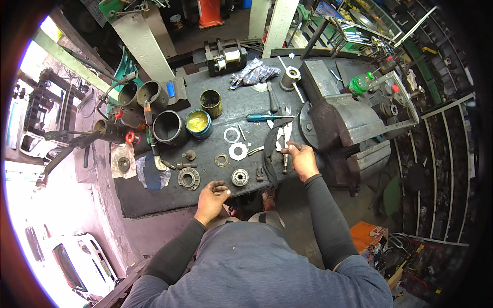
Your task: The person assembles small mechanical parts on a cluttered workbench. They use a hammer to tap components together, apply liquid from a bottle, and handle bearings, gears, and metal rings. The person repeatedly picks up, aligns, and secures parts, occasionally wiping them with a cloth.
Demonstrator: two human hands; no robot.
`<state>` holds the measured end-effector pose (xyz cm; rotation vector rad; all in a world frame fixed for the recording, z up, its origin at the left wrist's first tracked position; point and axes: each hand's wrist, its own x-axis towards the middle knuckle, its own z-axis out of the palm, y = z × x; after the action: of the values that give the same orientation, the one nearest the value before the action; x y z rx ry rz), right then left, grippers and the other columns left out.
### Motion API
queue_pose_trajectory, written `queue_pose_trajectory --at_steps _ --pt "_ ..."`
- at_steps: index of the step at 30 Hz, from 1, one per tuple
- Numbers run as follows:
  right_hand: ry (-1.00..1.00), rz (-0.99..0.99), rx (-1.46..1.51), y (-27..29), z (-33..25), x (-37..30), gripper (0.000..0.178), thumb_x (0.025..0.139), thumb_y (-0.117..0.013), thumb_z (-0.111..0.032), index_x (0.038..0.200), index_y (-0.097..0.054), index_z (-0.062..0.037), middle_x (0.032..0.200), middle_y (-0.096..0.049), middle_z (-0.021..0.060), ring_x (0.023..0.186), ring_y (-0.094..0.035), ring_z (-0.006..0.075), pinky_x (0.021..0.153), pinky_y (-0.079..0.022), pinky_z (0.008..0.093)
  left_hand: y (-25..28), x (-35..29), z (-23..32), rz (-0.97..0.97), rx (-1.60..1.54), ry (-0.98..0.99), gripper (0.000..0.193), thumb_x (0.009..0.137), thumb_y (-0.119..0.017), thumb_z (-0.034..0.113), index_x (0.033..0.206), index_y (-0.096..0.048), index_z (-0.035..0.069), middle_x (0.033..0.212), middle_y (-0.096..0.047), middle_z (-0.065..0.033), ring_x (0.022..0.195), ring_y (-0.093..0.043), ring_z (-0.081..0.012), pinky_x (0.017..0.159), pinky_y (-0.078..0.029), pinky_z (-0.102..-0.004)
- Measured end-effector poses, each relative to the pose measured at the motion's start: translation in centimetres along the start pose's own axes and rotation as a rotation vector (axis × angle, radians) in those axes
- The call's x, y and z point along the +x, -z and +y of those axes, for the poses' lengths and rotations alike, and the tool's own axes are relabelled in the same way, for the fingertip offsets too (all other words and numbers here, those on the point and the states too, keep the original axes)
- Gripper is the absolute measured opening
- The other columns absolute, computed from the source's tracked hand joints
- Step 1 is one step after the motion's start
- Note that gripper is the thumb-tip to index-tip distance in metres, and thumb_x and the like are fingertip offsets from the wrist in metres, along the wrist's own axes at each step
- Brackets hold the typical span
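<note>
The toothed gear looks heavy, best lifted by its rim; left hand half-curled, seemingly empty; right hand's grip I cannot tell.

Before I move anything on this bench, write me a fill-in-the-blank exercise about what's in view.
1. The paste in the blue tub is ____ in colour.
2. The gear lies nearer to the left hand than to the ____ hand.
3. The screwdriver lies to the ____ of the vise.
4. The bottle to the right of the checked rag is mainly ____.

Missing words: yellow; right; left; green.
</note>
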<state>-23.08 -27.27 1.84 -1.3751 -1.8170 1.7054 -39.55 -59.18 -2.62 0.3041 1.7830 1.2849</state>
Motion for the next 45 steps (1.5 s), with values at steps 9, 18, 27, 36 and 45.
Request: queue_pose_trajectory --at_steps 9,18,27,36,45 --pt "0.264 -0.137 -0.893 -5.2 3.8 -3.8 0.035 0.096 -0.080 -0.021 0.123 -0.075 0.0002 0.106 -0.077 0.0271 0.098 -0.075 0.0465 0.089 -0.059 0.0520 -2.6 1.5 3.0 0.034 0.440 -0.217 0.071 0.085 -0.089 0.009 0.148 -0.059 0.000 0.144 -0.065 -0.0169 0.123 -0.070 -0.0310 0.108 -0.057 -0.0417" --pt "-0.217 -0.196 0.303 -3.5 2.3 -3.9 0.017 0.108 -0.070 -0.021 0.112 -0.070 -0.0041 0.083 -0.065 0.0023 0.058 -0.055 0.0154 0.053 -0.045 0.0328 -4.5 -1.4 6.8 -0.032 0.573 -0.638 0.077 0.089 -0.085 0.011 0.157 -0.051 0.002 0.151 -0.061 -0.0205 0.142 -0.056 -0.0446 0.118 -0.050 -0.0512" --pt "0.128 -0.149 0.110 -1.9 0.3 -6.1 0.043 0.104 -0.077 -0.021 0.140 -0.069 0.0000 0.099 -0.077 0.0079 0.086 -0.071 0.0139 0.076 -0.059 0.0314 -11.3 5.4 9.1 -0.204 -0.302 -0.092 0.027 0.105 -0.065 0.000 0.131 -0.064 -0.005 0.103 -0.073 -0.0068 0.084 -0.069 -0.0120 0.075 -0.060 -0.0282" --pt "0.246 -0.104 -0.044 -0.9 6.6 -8.2 0.038 0.097 -0.082 -0.013 0.130 -0.072 0.0027 0.117 -0.081 0.0202 0.113 -0.076 0.0249 0.102 -0.056 0.0361 -12.9 5.6 10.1 -0.197 -0.470 -0.163 0.060 0.106 -0.067 0.000 0.159 -0.039 0.002 0.132 -0.062 -0.0160 0.122 -0.068 -0.0227 0.103 -0.059 -0.0353" --pt "0.444 0.300 -0.413 0.3 3.4 -3.4 0.029 0.089 -0.068 0.005 0.117 -0.076 0.0045 0.108 -0.077 0.0256 0.102 -0.075 0.0446 0.091 -0.060 0.0468 -8.9 -0.5 10.7 -0.712 -0.292 0.072 0.079 0.104 -0.066 0.001 0.173 -0.027 0.008 0.162 -0.052 -0.0216 0.138 -0.063 -0.0275 0.113 -0.056 -0.0407"
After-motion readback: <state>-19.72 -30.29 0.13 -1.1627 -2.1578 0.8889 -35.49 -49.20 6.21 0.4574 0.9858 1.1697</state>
